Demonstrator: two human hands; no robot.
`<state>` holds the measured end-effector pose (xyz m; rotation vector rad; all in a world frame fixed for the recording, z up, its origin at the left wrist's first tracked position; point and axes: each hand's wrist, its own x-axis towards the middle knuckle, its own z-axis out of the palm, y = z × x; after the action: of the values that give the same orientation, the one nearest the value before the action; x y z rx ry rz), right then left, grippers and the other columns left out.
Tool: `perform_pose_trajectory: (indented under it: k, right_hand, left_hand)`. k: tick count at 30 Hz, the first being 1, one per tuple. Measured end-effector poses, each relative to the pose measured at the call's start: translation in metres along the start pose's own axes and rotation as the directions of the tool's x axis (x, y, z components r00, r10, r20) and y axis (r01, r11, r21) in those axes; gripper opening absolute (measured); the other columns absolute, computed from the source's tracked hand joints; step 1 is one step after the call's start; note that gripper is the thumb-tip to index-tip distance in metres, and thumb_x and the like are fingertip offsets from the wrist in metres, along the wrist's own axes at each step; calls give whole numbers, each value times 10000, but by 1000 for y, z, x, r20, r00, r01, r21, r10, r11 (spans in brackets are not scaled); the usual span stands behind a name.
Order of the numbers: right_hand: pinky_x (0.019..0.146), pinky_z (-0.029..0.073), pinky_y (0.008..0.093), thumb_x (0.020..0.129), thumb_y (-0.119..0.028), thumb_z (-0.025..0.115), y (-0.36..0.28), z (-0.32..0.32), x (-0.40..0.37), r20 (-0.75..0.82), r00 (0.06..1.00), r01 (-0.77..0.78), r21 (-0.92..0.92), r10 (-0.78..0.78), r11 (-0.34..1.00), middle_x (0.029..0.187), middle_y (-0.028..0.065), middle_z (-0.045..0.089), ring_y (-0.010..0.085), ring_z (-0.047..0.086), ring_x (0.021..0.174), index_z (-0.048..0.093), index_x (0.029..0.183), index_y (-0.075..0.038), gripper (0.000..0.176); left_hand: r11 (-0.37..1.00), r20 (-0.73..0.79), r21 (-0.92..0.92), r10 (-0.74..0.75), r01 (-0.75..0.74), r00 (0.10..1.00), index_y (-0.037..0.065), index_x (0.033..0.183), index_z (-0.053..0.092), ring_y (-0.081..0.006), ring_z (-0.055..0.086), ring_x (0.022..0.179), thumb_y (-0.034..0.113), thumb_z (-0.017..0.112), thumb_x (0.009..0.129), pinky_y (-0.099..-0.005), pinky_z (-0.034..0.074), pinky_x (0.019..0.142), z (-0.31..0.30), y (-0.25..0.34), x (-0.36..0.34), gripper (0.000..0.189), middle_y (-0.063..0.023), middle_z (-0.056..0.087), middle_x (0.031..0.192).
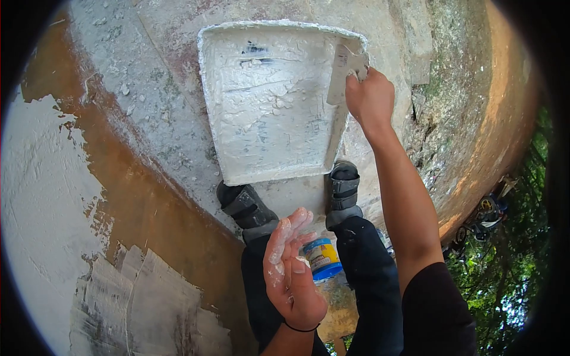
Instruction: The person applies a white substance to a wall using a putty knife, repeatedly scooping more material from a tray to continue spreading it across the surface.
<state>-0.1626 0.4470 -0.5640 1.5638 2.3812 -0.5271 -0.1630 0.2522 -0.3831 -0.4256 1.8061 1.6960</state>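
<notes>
A shallow white tray smeared with wet white paste lies on the ground in front of the feet. My right hand is closed around a flat, paste-coated scraper, whose blade lies against the tray's right side. My left hand is raised between the legs, palm turned sideways, its fingers extended and coated with white paste. I see no tool in it. Behind it, between the legs, stands a blue and yellow bucket.
At the left is a brown wall with patches of white and grey coating. My sandalled feet stand at the tray's near edge. Rough, paste-spattered ground surrounds the tray. Green foliage and a partly seen motorbike are at the right.
</notes>
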Motion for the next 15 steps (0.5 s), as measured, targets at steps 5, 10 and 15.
perform_pose_trajectory:
  k: [5, 10, 15]
  right_hand:
    - [730, 484, 398, 742, -96, 488, -52, -1, 26, 206, 978, 74, -289, -14, 954, 889, 174, 634, 335, 611, 843, 644, 878, -24, 219]
    - [714, 504, 384, 739, -90, 508, -62, 24, 25, 324, 936, 225, -247, -138, 943, 938, 148, 634, 304, 624, 847, 662, 875, -46, 211]
    - [721, 498, 387, 720, -88, 503, -64, 28, 19, 369, 904, 275, -117, -215, 954, 892, 158, 634, 314, 617, 824, 663, 869, -57, 221]
  left_hand:
    - [1000, 11, 5, -16, 16, 1000, -58, 1266, 319, -309, 518, 1048, 162, 374, 884, -366, 459, 807, -2, 0, 2, 444, -250, 480, 1169]
    - [999, -22, -23, -32, 32, 999, -61, 1267, 312, -309, 524, 1036, 164, 377, 880, -364, 461, 803, -4, 2, 2, 452, -249, 484, 1161]
    - [999, -41, -31, -34, 33, 999, -54, 1271, 303, -305, 529, 1021, 168, 383, 872, -358, 462, 803, -11, 2, 5, 463, -245, 489, 1151]
